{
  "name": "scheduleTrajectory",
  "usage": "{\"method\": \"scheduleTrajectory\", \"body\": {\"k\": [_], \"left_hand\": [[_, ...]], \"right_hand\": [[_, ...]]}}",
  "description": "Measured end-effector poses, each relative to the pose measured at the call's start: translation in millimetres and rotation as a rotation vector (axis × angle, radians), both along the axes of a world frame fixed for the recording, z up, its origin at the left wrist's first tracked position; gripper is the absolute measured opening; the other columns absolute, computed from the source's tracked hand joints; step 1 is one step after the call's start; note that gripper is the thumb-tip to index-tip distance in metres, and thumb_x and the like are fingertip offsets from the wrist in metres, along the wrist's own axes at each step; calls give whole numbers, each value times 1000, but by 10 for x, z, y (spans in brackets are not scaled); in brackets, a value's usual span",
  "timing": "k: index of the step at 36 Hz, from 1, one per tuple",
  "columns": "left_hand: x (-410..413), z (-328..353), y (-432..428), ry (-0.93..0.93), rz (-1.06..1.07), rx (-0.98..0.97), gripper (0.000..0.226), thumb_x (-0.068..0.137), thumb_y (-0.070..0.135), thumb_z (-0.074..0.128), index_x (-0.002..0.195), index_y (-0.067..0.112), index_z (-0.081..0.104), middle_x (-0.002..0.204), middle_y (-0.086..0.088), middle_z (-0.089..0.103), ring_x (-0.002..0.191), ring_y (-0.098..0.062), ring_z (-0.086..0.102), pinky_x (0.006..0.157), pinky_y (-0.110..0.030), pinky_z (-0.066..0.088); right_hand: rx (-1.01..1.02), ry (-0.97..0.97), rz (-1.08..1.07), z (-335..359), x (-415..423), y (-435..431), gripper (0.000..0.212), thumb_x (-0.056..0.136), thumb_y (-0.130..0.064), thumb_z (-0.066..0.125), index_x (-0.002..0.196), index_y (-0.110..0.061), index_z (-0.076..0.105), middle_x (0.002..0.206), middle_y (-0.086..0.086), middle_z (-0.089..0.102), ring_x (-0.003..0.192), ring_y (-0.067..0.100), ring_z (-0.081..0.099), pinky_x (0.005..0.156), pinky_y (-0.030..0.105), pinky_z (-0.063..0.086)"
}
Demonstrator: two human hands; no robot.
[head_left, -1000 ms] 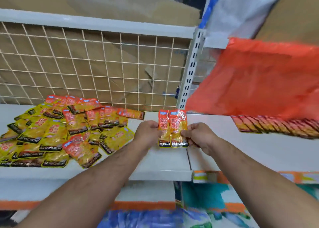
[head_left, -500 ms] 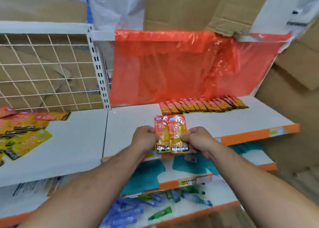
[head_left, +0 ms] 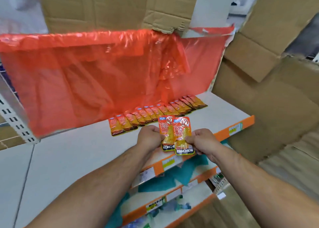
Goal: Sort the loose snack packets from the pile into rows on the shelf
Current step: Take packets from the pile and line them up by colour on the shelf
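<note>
Two orange KONCHEW snack packets (head_left: 177, 134) overlap between my hands, held upright above the front of the white shelf (head_left: 72, 155). My left hand (head_left: 149, 137) grips the left packet at its edge. My right hand (head_left: 200, 140) pinches the right packet at its edge. Behind them a row of overlapping orange packets (head_left: 155, 114) lies along the back of the shelf, slanting up to the right. The loose pile is out of view.
A red plastic sheet (head_left: 96, 76) hangs behind the row. Cardboard boxes (head_left: 269, 82) stack to the right and above. Lower shelves (head_left: 172, 189) with orange edges hold teal and green items. A perforated upright (head_left: 15, 117) stands at the left.
The view has swung right, from the pile to the shelf section with the row. Both hands have carried the two packets along and now hold them closer to the row.
</note>
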State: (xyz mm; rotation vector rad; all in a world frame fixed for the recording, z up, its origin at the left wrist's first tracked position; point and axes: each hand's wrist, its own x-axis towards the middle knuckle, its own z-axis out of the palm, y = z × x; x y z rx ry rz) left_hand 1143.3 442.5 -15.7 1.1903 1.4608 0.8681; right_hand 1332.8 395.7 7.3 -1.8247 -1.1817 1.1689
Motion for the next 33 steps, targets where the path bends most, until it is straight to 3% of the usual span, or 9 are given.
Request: {"method": "scheduleTrajectory", "body": {"k": [3, 9, 14, 21, 28, 33], "left_hand": [[211, -2, 314, -2, -38, 14, 35, 76, -5, 69, 51, 16, 55, 52, -2, 55, 56, -22, 52, 57, -35, 43], [510, -27, 862, 20, -80, 31, 30, 73, -2, 74, 60, 16, 54, 56, -4, 52, 60, -20, 52, 60, -38, 48], [760, -95, 1216, 8, -83, 23, 40, 71, -4, 73, 53, 17, 44, 48, -1, 44, 57, -21, 50, 59, -36, 42], [1235, -125, 1644, 24, -71, 18, 37, 76, -2, 73, 57, 16, 48, 54, -4, 49, 55, -21, 50, 58, -32, 42], [1760, -154, 2006, 84, 46, 2, 34, 76, 2, 74, 56, 15, 50, 48, 2, 51, 51, -16, 51, 55, -25, 40], [2181, -91, 2163, 209, 173, 4, 27, 70, 4, 73, 59, 15, 52, 55, -2, 57, 59, -22, 61, 62, -33, 54]], "right_hand": [[-8, -21, -38, 25, 188, 242, 27, 89, -11, 68, 74, -11, 46, 52, 7, 33, 36, 17, 29, 42, 22, 24], [1, -42, -72, 28, 452, 714, 31, 90, -12, 68, 73, -13, 43, 57, 7, 34, 37, 15, 30, 39, 20, 26], [-18, -26, -90, 30, 662, 1001, 33, 91, -11, 67, 67, -13, 45, 44, 0, 37, 29, 10, 31, 37, 16, 24], [13, -49, -84, -42, 1151, 1499, 15, 86, -14, 70, 82, -10, 56, 64, 12, 46, 39, 15, 34, 40, 21, 26], [1, -69, -5, -146, 1732, 2093, 21, 86, -15, 71, 75, -12, 54, 62, 10, 47, 40, 17, 34, 43, 23, 26], [-46, -28, 70, -181, 2142, 2487, 18, 84, -12, 69, 78, -13, 52, 57, 8, 41, 42, 15, 30, 46, 21, 20]]}}
